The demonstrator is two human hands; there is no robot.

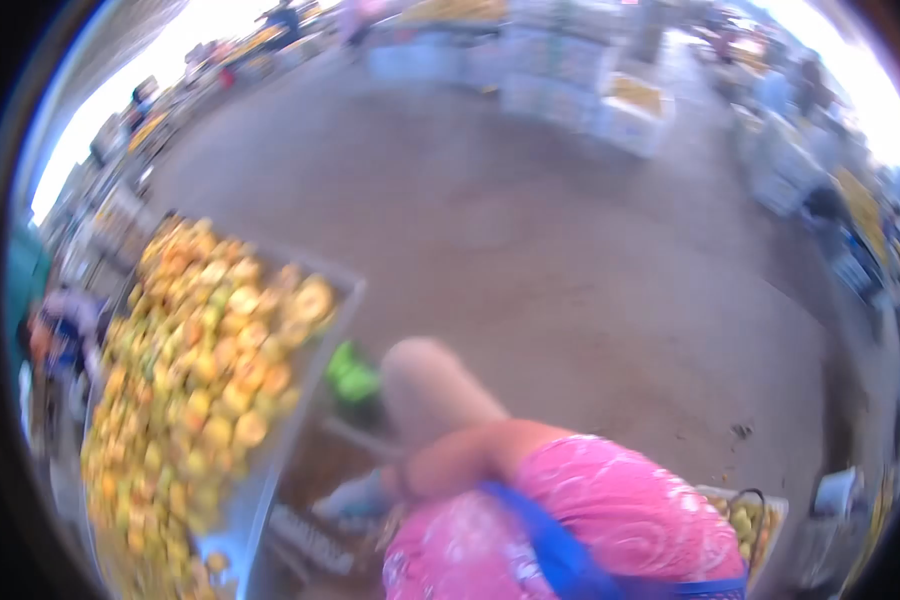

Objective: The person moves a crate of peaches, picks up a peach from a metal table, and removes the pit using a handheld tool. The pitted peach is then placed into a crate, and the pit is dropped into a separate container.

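My right hand point(355, 497), in a pale grey glove, reaches left across my body, low beside the metal-edged sorting table point(305, 400). Motion blur smears its fingers, so I cannot tell what they hold. Close under it is a brown box point(310, 540) with pale lettering on its side. Many yellow-orange round fruits point(205, 370), like peaches or apricots, are heaped on the table. My bare knee point(420, 375) shows beyond the forearm, and a bright green object point(353, 375) lies between it and the table. My left hand is out of sight.
A crate of fruit point(745, 525) stands behind me at the lower right. White boxes point(555, 80) are stacked across the concrete floor point(530, 230), one open box point(635, 110) among them. Another person point(65, 330) is at the table's far left. More crates point(785, 165) line the right side.
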